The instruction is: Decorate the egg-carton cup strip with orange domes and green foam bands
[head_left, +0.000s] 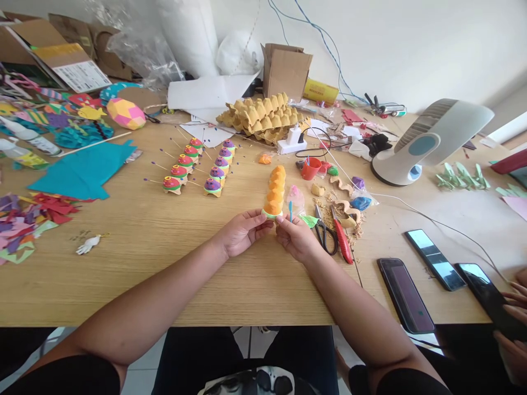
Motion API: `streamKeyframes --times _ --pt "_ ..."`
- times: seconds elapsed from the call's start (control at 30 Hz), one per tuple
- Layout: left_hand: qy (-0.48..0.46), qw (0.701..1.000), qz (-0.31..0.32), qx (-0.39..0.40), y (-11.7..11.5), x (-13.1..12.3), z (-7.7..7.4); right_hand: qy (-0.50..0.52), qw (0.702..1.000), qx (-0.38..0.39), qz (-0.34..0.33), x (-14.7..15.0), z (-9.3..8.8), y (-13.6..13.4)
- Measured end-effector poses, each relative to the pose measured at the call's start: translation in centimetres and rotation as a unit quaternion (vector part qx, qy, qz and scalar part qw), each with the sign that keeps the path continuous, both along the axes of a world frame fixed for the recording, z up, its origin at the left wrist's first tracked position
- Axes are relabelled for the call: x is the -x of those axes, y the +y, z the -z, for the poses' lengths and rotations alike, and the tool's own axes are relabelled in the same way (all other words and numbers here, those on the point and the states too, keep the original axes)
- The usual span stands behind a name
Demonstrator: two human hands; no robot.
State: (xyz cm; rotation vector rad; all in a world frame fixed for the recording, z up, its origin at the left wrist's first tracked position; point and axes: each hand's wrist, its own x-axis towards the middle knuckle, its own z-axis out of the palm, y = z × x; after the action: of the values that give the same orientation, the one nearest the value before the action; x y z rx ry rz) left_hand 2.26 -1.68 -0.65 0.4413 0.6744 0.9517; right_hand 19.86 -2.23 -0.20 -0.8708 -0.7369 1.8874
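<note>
My left hand (245, 233) and my right hand (297, 237) pinch the near end of an egg-carton caterpillar (277, 189) with orange humps and a pale green and white lower edge. A thin light-blue stick (290, 211) stands up at my right fingers; whether they grip it is unclear. Further left stand a red-and-green egg-carton caterpillar (179, 171) and a purple one (219, 169), both with faces and thin pins stuck in. Beside my right hand lie black-handled scissors (326, 236), a red utility knife (342, 236) and a pink bag (295, 198).
Egg trays (263, 118), a power strip (292, 142) and a red cup (312, 168) sit beyond my hands. Carton scraps (349, 213), a fan (424, 145) and phones (405, 296) are rightward, near another person's hands (514, 318). Blue paper (84, 167) lies left.
</note>
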Motion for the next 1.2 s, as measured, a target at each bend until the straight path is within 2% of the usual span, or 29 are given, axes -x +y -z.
streamKeyframes --times 0.33,0.6,0.9,1.1,1.2 --pt "0.03 0.999 -0.038 -0.025 -0.24 -0.54 0.16 -0.045 0.999 -0.015 0.02 0.38 -0.04 -0.26" --pt "-0.012 1.0 0.004 -0.018 -0.13 -0.13 -0.01 0.012 1.0 -0.013 -0.005 0.09 -0.14 -0.17" --pt "0.017 0.999 -0.009 0.027 -0.13 -0.1 -0.1 0.007 1.0 -0.006 -0.006 0.18 -0.16 -0.29" --pt "-0.034 0.999 0.031 0.016 -0.07 0.31 0.15 0.053 0.998 0.015 -0.016 0.02 -0.19 -0.2" --pt "-0.038 0.999 0.018 0.023 0.04 0.33 0.34 0.059 0.998 0.026 -0.017 -0.06 -0.14 -0.14"
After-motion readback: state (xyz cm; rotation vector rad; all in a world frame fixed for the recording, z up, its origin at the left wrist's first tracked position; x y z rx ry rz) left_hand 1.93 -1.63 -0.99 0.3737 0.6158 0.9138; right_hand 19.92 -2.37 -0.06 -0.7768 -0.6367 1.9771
